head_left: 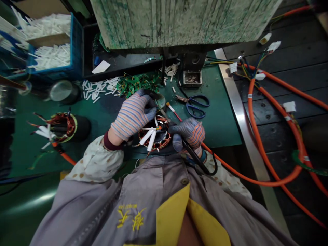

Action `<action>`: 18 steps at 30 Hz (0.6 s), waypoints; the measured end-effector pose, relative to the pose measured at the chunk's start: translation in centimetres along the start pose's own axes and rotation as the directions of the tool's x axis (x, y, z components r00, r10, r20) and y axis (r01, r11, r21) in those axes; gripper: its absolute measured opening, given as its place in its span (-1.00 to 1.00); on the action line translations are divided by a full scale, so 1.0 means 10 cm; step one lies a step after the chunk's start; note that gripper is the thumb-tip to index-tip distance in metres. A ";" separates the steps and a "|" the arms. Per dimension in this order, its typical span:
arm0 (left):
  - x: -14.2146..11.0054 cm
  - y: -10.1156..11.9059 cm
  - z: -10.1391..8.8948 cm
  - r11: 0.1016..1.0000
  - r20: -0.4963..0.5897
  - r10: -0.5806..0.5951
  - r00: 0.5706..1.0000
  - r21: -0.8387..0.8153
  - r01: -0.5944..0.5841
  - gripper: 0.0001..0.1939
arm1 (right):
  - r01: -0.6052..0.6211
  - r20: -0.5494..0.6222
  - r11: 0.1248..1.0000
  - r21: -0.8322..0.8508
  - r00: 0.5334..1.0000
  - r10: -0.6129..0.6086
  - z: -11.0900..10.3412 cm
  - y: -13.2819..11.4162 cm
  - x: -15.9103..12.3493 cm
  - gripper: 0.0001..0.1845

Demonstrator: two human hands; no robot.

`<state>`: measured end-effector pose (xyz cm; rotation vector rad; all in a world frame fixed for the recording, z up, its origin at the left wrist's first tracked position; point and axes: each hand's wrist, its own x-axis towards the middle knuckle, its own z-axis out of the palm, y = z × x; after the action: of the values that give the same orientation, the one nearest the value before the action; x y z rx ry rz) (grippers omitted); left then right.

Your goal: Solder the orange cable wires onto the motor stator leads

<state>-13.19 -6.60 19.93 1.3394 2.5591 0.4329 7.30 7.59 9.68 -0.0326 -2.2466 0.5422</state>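
My left hand [137, 114], in a striped knit glove, is closed in a pinch above the motor stator [167, 136]; what its fingertips hold is too small to make out. My right hand [189, 135], gloved alike, is wrapped round what looks like a soldering iron, its black cord [196, 157] trailing down from the hand. The iron's thin shaft [164, 113] points toward the left fingertips. Copper windings line the stator ring, and white sleeves [151, 140] stick out of it on wires. An orange cable [225, 167] runs off to the right from beneath my right hand.
Blue-handled scissors [196, 104] and a small brush [174, 112] lie ahead. Green wire ties [138, 84] and white tube pieces [97, 89] are heaped behind. Another stator [75, 126] stands left, near a blue bin [75, 51]. A grimy panel [184, 24] overhangs the bench.
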 end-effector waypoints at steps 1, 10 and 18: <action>0.00 0.01 0.01 1.000 -0.003 -0.002 1.000 0.006 0.002 -0.80 | -0.010 -0.004 1.000 0.013 1.000 0.010 0.01 0.00 0.00 -0.62; -0.03 0.01 0.05 0.999 -0.023 0.007 1.000 0.040 -0.006 -0.77 | -0.018 -0.007 0.998 -0.057 1.000 0.018 0.07 0.03 -0.02 -0.54; -0.02 0.00 0.08 1.000 -0.053 0.025 0.998 0.020 -0.024 -0.80 | -0.136 -0.180 0.983 0.122 0.971 0.157 0.02 -0.08 0.06 -0.61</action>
<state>-12.80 -6.69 19.20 1.3854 2.5986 0.4554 6.86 6.90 10.24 -0.1880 -2.0366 0.7107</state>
